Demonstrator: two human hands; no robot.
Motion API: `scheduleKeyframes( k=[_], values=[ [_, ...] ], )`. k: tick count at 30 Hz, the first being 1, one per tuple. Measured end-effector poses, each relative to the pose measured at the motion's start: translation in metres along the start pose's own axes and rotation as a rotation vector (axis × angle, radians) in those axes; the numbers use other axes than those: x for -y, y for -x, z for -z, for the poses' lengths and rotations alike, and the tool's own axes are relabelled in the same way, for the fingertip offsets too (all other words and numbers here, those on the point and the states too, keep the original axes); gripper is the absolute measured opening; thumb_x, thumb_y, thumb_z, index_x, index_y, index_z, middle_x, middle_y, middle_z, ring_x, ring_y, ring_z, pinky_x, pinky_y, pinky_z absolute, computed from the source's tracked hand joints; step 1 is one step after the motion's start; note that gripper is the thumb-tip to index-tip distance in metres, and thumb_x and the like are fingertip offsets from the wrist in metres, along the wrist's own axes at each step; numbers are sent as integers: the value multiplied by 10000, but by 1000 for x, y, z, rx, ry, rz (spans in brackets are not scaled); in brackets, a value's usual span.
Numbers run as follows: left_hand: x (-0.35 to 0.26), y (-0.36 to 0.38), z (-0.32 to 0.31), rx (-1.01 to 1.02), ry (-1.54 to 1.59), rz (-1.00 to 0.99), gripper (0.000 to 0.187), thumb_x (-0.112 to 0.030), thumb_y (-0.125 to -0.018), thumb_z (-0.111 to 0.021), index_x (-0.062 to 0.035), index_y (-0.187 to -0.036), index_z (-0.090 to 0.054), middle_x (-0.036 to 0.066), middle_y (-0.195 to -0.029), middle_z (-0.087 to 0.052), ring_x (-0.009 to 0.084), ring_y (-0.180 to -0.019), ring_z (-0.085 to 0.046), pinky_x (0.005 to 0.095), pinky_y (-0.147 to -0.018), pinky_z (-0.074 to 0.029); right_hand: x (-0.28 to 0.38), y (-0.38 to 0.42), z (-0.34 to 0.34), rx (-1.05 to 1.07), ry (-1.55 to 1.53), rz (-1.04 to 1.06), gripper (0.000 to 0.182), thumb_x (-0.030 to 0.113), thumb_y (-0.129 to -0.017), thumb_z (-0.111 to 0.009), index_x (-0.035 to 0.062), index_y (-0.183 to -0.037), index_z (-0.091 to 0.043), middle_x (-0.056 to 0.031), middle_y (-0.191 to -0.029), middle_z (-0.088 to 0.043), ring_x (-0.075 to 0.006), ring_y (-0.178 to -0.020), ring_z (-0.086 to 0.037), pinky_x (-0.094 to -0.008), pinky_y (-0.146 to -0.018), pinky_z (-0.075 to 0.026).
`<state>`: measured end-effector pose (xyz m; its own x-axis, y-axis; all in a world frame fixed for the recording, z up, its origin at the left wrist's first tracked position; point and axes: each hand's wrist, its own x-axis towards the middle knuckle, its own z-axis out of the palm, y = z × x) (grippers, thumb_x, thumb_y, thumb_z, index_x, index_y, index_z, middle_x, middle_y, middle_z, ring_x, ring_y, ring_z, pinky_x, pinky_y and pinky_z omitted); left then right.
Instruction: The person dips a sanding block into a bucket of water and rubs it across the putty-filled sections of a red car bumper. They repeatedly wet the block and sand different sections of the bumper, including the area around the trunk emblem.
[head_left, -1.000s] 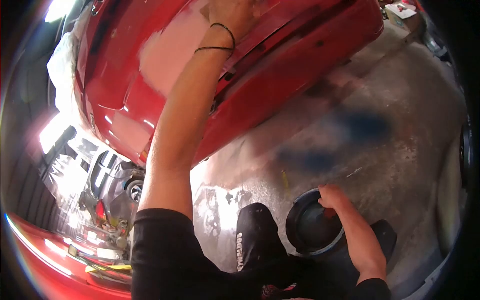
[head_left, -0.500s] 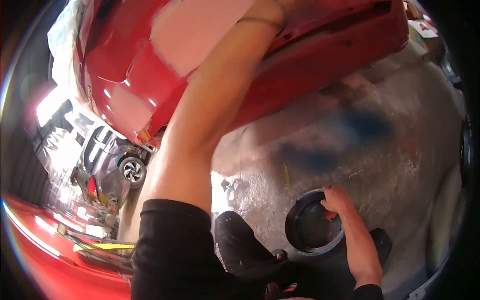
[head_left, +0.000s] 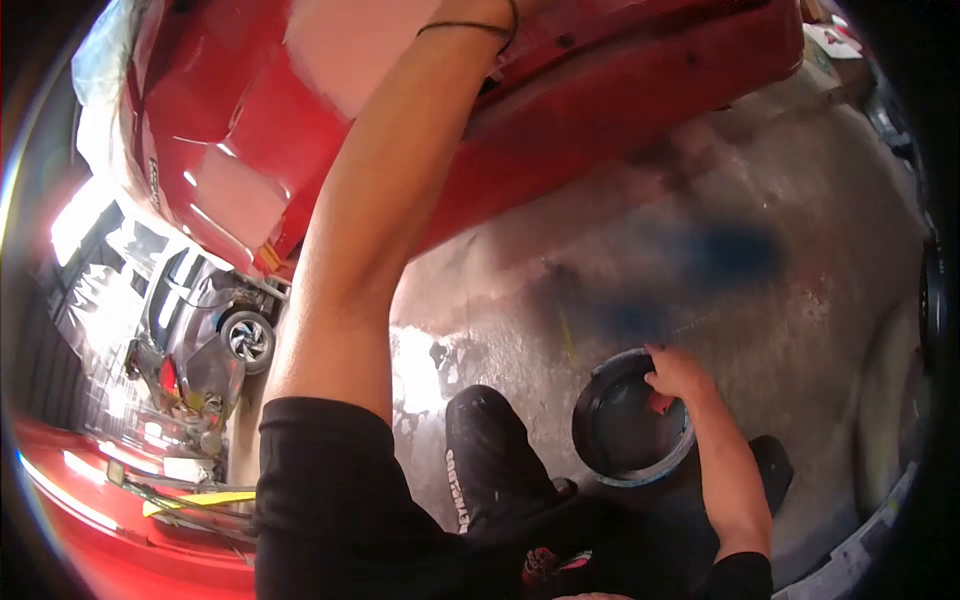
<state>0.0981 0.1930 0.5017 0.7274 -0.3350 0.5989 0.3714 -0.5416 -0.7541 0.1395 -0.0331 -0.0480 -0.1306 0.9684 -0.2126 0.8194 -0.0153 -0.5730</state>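
Note:
My left arm (head_left: 360,200) stretches up across the red car panel (head_left: 600,165), with a dark band at its wrist. My left hand (head_left: 482,8) is cut off by the top edge, its fingers out of sight. Pale pink patches (head_left: 345,50) mark the panel beside the forearm. Low on the right, my right hand (head_left: 680,372) is closed at the rim of a round black bucket (head_left: 590,440), which has dark liquid inside. A small red piece (head_left: 660,402) shows just below those fingers, inside the bucket; I cannot tell whether the hand also holds it.
The concrete floor (head_left: 500,280) has wet, shiny spots. At left stand a grey car (head_left: 205,325) with its wheel (head_left: 247,341) and a red surface (head_left: 120,520) with a yellow strip (head_left: 200,500). Pale plastic sheeting (head_left: 100,100) hangs along the red car's edge.
The view has shifted a little, so my left arm and the red car sit further left and up. My right hand stays at the bucket's rim.

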Motion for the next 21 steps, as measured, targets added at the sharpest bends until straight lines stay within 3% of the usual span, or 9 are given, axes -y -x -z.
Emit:
scheduleKeyframes(
  k=[1, 3, 5, 7, 10, 12, 14, 17, 21],
  values=[
    [0, 13, -1, -6, 7, 3, 379, -201, -927, -781, -243, -1302, -752, 77, -1296, -664, 307, -1316, -588, 615, -1139, -359, 1, 2, 0, 0, 0, -10, 674, 287, -933, -830, 19, -1515, -621, -278, -1316, -737, -468, -1239, -713, -535, -1086, -574],
    [0, 50, 4, 762, 26, 542, 319, -254, -966, -796, -335, -1274, -823, 0, -1351, -698, 270, -1272, -605, 549, -1073, -337, 5, 5, 1, -17, 34, -22, 668, 274, -939, -823, 22, -1522, -616, -273, -1340, -735, -466, -1254, -704, -531, -1096, -568],
    [-39, 78, 62, 122, 5, 173, 286, -185, -947, -786, -163, -1232, -798, 97, -1251, -682, 287, -1253, -631, 571, -1124, -429, 11, 12, 7, -117, -5, -2, 645, 279, -950, -817, 25, -1512, -626, -279, -1359, -729, -475, -1260, -698, -527, -1100, -563],
    [-55, 126, 67, 166, 114, 314, 397, -217, -979, -776, -294, -1368, -785, 46, -1367, -696, 295, -1309, -609, 556, -1080, -389, 24, 19, 27, -214, -41, 17, 623, 284, -961, -812, 29, -1502, -636, -284, -1377, -722, -483, -1266, -691, -523, -1105, -558],
    [-128, 189, 86, 182, 539, 569, 455, -193, -1010, -749, -178, -1463, -714, 96, -1473, -655, 299, -1382, -590, 456, -1143, -449, 58, 27, 67, -438, -387, 11, 559, 347, -1041, -762, 9, -1472, -651, -246, -1385, -740, -426, -1248, -717, -481, -1086, -569],
    [-180, 227, 83, 193, 794, 705, 462, -194, -1031, -736, -146, -1489, -690, 96, -1509, -638, 286, -1395, -587, 410, -1161, -457, 62, 28, 71, -413, -1138, 51, 536, 413, -1125, -673, -8, -1455, -660, -173, -1373, -758, -316, -1207, -740, -433, -1060, -577],
    [-234, 246, 80, 189, 1610, 1405, 459, -168, -1093, -666, -155, -1550, -625, 63, -1497, -628, 245, -1404, -579, 429, -1221, -414, 72, 38, 81, -364, -1296, -3, 517, 428, -1146, -638, 0, -1432, -673, -140, -1351, -763, -272, -1195, -736, -418, -1050, -580],
    [-289, 273, 64, -58, 2189, 1759, 505, -195, -1146, -610, -141, -1638, -512, 66, -1538, -589, 212, -1405, -575, 380, -1213, -467, 61, 35, 76, -272, -1658, -96, 491, 451, -1172, -588, 28, -1398, -690, -106, -1321, -766, -236, -1189, -735, -412, -1040, -588],
    [-323, 283, 59, -234, 2613, 1655, 589, -285, -1147, -587, -108, -1677, -399, 140, -1521, -620, 290, -1274, -674, 438, -1104, -587, 79, 41, 77, -148, -1976, 158, 661, 592, -1167, -496, 30, -1488, -631, -144, -1318, -764, -275, -1179, -759, -432, -1024, -613]
  ],
)
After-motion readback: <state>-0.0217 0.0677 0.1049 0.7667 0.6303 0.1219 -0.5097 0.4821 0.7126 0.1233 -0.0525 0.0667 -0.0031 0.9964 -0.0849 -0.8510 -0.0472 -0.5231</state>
